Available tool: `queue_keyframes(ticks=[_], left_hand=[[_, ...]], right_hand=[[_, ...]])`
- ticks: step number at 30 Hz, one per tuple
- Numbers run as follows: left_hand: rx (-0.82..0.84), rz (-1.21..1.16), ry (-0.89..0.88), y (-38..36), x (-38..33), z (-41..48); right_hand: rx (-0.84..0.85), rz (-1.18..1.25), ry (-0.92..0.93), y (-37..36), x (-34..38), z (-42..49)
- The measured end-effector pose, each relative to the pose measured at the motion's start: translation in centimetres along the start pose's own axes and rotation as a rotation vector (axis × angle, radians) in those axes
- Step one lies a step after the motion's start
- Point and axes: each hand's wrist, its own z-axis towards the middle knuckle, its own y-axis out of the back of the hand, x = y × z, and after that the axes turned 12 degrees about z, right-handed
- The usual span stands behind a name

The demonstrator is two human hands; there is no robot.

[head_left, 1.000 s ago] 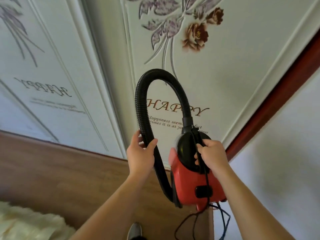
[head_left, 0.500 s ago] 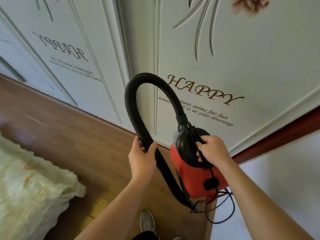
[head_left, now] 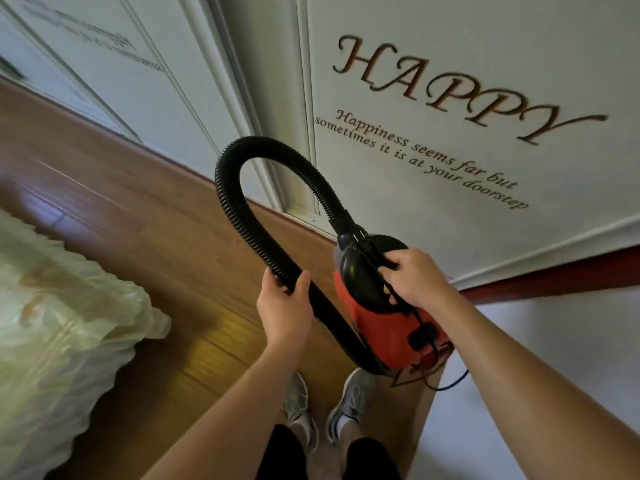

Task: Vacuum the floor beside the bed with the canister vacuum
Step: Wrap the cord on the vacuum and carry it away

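The hose's [head_left: 231, 206] lower end vanishes behind the red vacuum [head_left: 379, 327], which the right hand [head_left: 414, 278] holds above the floor [head_left: 138, 209], clenched on its top handle. The left hand [head_left: 284, 306] grips the hose. The bed [head_left: 62, 323] is cut off at the left.

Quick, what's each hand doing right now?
Left hand: holding the black ribbed vacuum hose.
Right hand: holding the black handle atop the red canister vacuum.
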Motion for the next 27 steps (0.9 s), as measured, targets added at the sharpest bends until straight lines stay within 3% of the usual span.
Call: queue_keyframes(ticks=[17,27], left_hand=[[0.030,0.129,0.278,-12.7,15.7,11.3],[0.034,0.187,0.316,-19.7,23.0,15.2]], right_hand=[[0.185,-0.166,-0.115,-6.4,-15.0,16.7],[0.256,-0.192,-0.153,-8.9,-23.4,24.4]])
